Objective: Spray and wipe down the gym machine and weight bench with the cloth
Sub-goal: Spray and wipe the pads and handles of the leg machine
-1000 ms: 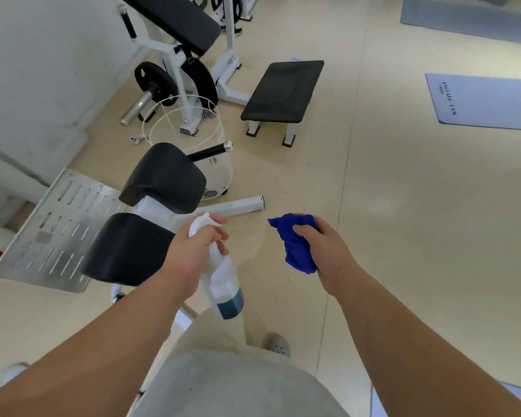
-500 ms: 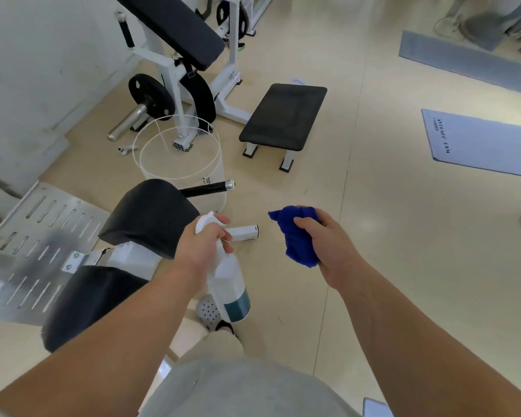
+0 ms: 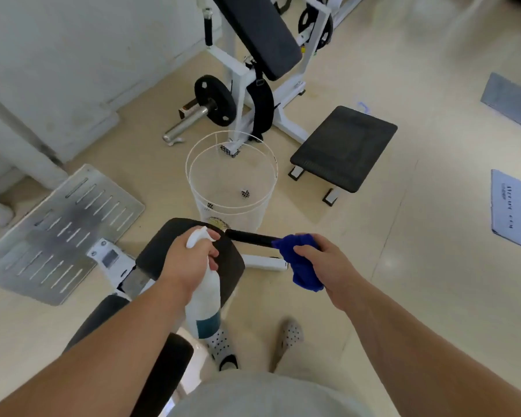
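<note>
Gym machine [image 3: 163,251] with its black pads sits right under my left hand [image 3: 184,263], and the low black bench [image 3: 343,149] is well past my right hand [image 3: 328,266] on the floor, with a white wire basket [image 3: 232,203] just in front of both hands. My left hand is wrapped tight round the white spray bottle [image 3: 203,302], which hangs down below my fist over the pad. My right hand squeezes the bunched blue cloth [image 3: 300,266] right at the end of the machine's black handle [image 3: 248,237].

White spray bottle [image 3: 203,296] upright over black pad [image 3: 163,257]; bunched blue cloth [image 3: 301,266] on black handle [image 3: 247,237].
</note>
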